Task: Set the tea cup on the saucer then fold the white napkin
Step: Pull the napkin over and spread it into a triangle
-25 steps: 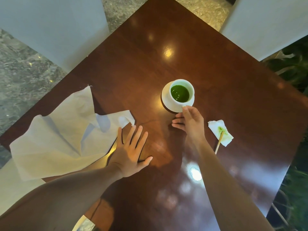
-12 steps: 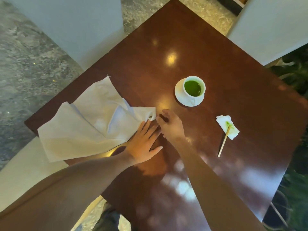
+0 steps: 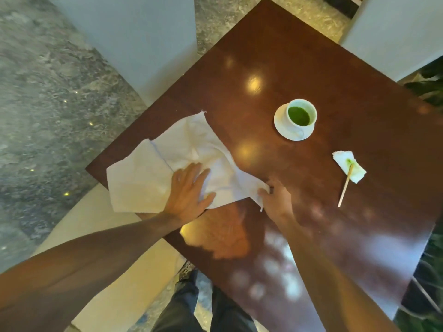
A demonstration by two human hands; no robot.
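A white tea cup holding green tea stands upright on a white saucer toward the far right of the dark wooden table. A rumpled white napkin lies spread at the table's left corner, partly over the edge. My left hand rests flat on the napkin with fingers spread. My right hand pinches the napkin's near right corner against the table.
A small stained paper tissue with a wooden stir stick lies right of my right hand. White seats stand at the far left and far right. Plants border the right side.
My right hand left the cup on the saucer and came across to the napkin's corner. My left hand slid from the bare table onto the napkin. The view shifted left.
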